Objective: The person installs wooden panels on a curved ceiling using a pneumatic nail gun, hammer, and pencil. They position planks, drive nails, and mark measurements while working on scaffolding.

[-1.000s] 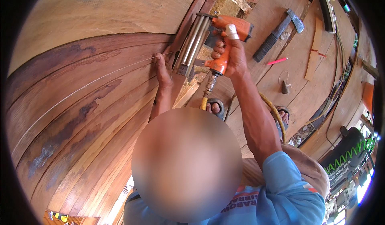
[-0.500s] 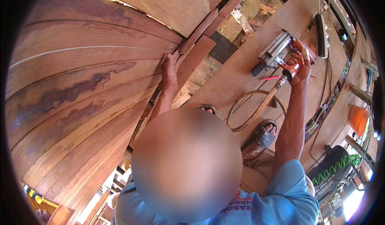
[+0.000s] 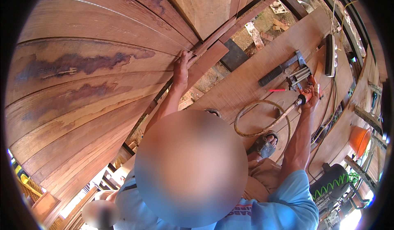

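Note:
My left hand [image 3: 181,70] rests at the right edge of a large wall of overlapping wooden planks [image 3: 102,96], its fingers stretched out against the wood. A thin white string [image 3: 107,9] runs over the planks toward those fingertips. My right hand [image 3: 312,98] is wrapped around the handle of an orange and silver nail gun [image 3: 303,79], low over the floor boards. An air hose [image 3: 283,116] leaves its handle and loops on the boards. Beside the nail gun lies a hammer [image 3: 276,75] with a black grip, close to a red pencil-like stick [image 3: 278,90].
Wide floor boards [image 3: 230,92] lie under my feet, with gaps showing rubble below. A power strip [image 3: 330,55] sits on the far right boards. An orange bucket [image 3: 360,141] and a black tank with a green coiled hose [image 3: 333,185] stand at right. Another person is at lower left.
The nail gun in my right hand has come down and away from the hammer, which now shows fully. My left hand stays at the plank edge as the view shifts.

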Available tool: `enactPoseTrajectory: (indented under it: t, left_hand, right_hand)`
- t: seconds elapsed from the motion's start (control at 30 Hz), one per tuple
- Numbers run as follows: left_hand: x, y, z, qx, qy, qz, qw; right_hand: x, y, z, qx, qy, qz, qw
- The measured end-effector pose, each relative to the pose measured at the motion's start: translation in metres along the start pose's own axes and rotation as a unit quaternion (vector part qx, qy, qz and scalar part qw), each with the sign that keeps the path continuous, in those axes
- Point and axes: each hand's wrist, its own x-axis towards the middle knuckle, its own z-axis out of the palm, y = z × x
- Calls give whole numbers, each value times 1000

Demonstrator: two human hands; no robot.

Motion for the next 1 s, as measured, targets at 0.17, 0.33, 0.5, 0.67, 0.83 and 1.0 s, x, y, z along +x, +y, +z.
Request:
enactPoseTrajectory:
  t: [0.17,0.33,0.5,0.67,0.83,1.0]
  left_hand:
    - [5,-4,-2,6,-14,8,1000]
    - [1,-3,4,5,9,22,1000]
    - [12,-24,-7,-22,-3,55,998]
    - [21,-33,3,91,32,102,990]
    - [-11,-17,20,188,112,120,968]
    - [-47,-73,7,338,129,147,920]
  right_hand:
    - [9,-9,-29,16,23,33,999]
    - [-23,-2,32,-149,143,-18,978]
    - [-13,-18,17,-160,61,-14,985]
    - [41,-44,-28,-439,39,-105,892]
    - [67,-92,17,-900,147,-283,297]
    - [113,-93,87,-872,78,-386,291]
